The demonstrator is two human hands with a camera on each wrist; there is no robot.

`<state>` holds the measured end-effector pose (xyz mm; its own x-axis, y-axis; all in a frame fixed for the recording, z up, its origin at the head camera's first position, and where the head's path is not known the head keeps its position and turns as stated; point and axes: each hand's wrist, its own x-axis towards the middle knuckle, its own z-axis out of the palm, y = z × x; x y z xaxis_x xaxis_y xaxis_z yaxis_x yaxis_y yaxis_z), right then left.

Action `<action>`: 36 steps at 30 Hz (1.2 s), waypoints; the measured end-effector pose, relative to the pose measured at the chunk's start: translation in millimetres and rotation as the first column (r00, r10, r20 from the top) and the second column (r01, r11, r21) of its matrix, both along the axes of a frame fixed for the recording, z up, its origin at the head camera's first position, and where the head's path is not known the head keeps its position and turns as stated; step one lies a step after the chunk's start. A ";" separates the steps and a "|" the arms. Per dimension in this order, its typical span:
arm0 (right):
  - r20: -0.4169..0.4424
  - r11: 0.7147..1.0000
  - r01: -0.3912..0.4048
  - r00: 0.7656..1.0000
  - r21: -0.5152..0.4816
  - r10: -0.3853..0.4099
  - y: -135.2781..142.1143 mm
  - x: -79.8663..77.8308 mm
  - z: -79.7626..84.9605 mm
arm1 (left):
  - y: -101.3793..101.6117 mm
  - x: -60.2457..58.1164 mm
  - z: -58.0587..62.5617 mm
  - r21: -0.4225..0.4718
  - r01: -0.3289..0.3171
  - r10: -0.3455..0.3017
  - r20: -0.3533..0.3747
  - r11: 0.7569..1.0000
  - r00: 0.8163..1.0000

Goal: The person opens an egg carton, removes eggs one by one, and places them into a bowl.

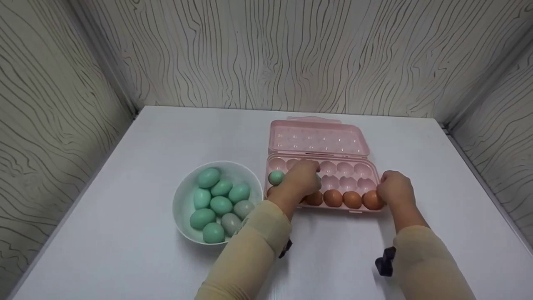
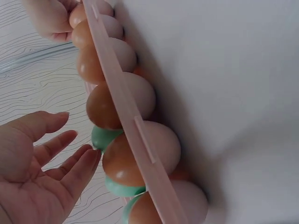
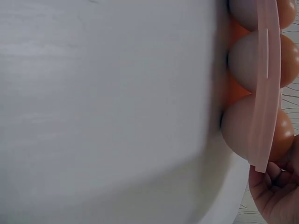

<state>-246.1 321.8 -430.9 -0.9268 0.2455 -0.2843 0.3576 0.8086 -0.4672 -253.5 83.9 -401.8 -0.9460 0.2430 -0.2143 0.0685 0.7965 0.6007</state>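
A pink egg carton (image 1: pixel 316 139) lies with its lid folded back on the table. Brown eggs (image 1: pixel 333 198) fill much of its near row, and a green egg (image 1: pixel 276 177) sits in the middle row at the left. My left hand (image 1: pixel 302 177) is over the carton's left half, hiding some cups. In the left wrist view its fingers are spread and loosely bent, with fingertips beside or touching another green egg (image 2: pixel 105 138); contact is hard to tell. At the carton's right end, my right hand (image 1: pixel 397 189) pinches the edge by the last brown egg (image 3: pixel 282 135).
Left of the carton stands a white bowl (image 1: pixel 177 208) holding several green eggs (image 1: pixel 220 205) and some greyish ones (image 1: pixel 231 224). My left forearm passes over the bowl's right side. Wood-grain patterned panels (image 1: pixel 266 54) border the white table (image 1: pixel 145 154) behind and at both sides.
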 end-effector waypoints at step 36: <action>-0.030 1.000 -0.002 1.000 0.004 0.002 3.4 -1.6 -2.6 | 16.7 -16.3 -20.5 -0.220 0.009 -0.031 -0.099 0.975 0.995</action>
<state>-247.8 325.2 -433.5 -0.9353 0.2451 -0.2554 0.3421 0.8113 -0.4742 -269.8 100.6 -422.3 -0.9610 0.2196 -0.1682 0.1368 0.9058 0.4010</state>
